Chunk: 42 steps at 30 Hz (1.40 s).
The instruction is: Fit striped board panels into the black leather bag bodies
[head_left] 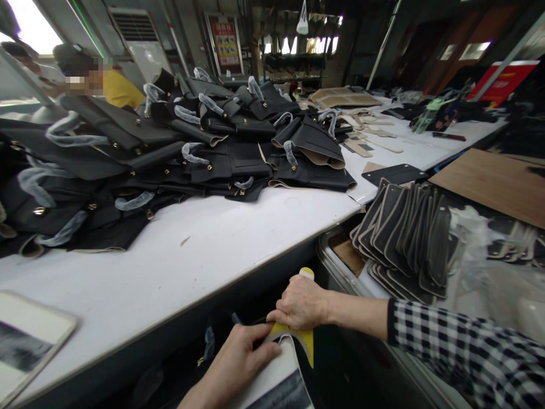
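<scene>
My right hand (301,304) is wrapped round a yellow and white hand tool (307,343) with a crescent-shaped head. The handle's yellow end sticks out above the fist. The tool's inner curve sits around the upper corner of a white flat panel (279,369) with a black patch. My left hand (238,360) grips that panel near the same corner, thumb on its face, fingertips close to the tool. Whether the tool's edge touches the panel I cannot tell. A similar white panel (46,324) lies on the white table (204,255) at the left.
Black bag pieces (238,159) with wrapped handles are heaped across the table. To the right, dark curved flaps (409,233) stand stacked in a bin (334,258). A brown board (494,182) lies behind them. Far left, a person in yellow (121,90) is behind the heap.
</scene>
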Available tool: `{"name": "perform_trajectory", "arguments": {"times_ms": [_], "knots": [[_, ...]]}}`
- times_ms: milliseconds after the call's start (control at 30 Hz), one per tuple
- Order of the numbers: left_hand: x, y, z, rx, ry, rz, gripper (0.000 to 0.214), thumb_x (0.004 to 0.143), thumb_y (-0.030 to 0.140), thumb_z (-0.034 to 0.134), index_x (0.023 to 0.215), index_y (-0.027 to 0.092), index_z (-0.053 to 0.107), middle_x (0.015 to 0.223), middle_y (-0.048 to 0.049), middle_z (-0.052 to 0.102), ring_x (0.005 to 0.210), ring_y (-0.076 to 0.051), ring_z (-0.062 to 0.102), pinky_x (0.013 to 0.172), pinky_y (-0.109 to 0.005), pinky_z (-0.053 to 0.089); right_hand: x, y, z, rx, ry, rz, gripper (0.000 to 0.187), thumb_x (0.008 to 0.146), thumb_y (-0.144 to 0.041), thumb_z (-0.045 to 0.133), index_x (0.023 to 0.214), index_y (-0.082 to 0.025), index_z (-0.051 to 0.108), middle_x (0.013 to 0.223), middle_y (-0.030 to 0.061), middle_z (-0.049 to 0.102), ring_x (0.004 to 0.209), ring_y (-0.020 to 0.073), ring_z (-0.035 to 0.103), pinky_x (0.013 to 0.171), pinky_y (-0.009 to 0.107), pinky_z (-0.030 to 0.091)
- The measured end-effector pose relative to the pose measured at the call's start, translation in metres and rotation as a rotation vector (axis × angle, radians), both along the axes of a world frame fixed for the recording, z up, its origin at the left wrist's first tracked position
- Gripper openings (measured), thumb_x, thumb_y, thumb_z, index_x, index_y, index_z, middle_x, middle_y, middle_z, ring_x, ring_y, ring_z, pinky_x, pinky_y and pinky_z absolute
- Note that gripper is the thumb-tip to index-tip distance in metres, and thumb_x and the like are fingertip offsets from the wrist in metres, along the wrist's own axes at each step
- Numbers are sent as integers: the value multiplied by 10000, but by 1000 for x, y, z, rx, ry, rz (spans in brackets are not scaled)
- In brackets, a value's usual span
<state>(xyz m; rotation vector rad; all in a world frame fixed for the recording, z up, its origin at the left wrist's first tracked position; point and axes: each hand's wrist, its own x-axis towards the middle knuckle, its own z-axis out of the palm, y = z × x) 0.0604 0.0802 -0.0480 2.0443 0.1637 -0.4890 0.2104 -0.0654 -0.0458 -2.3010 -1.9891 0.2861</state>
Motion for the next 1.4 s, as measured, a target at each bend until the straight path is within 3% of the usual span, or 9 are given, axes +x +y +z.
{"name": "perform_trajectory", "arguments": {"times_ms": [267, 467, 767, 967, 1167, 1400], "knots": [[-2, -2, -3, 81, -86, -69, 306, 931, 372, 495, 697, 176, 511, 606, 65, 405, 549, -83, 368, 534, -235, 247, -7, -1, 0, -91, -25, -23, 614, 1012, -482, 299, 761, -187, 776, 704, 114, 747, 661, 245, 716, 565, 293, 380], [-5, -3, -12, 125, -105, -92, 293, 955, 371, 445, 750, 186, 543, 648, 36, 542, 572, -106, 480, 562, -249, 285, -16, -3, 0, -163, -24, -117, 640, 1008, -500, 278, 785, -182, 787, 731, 127, 749, 714, 295, 732, 599, 334, 451], [-7, -6, -14, 114, -151, -118, 305, 987, 381, 391, 860, 195, 596, 790, -29, 671, 723, -168, 636, 657, -251, 374, -29, -8, -5, -190, -13, -239, 630, 1012, -501, 271, 811, -188, 780, 766, 116, 759, 753, 287, 735, 646, 360, 489], [-8, -7, -15, 166, -185, -133, 326, 991, 367, 370, 777, 206, 555, 774, -32, 670, 690, -167, 618, 643, -256, 362, -43, -14, -7, -196, -1, -290, 511, 1014, -445, 295, 950, -256, 765, 775, 94, 761, 743, 280, 731, 653, 373, 489], [-11, -6, -8, 207, -179, -131, 317, 966, 391, 403, 775, 199, 569, 789, -32, 659, 717, -176, 591, 647, -269, 320, -64, -17, -2, -183, -14, -385, 533, 1023, -400, 253, 936, -228, 750, 786, 102, 757, 735, 266, 723, 674, 375, 497], [3, 4, -12, 39, -124, -94, 508, 939, 523, 372, 596, 177, 518, 583, 34, 406, 581, -122, 368, 584, -271, 253, -85, -14, -5, -189, -50, -554, 671, 1030, -405, 162, 807, -173, 751, 791, 137, 749, 745, 279, 724, 686, 383, 516]]}}
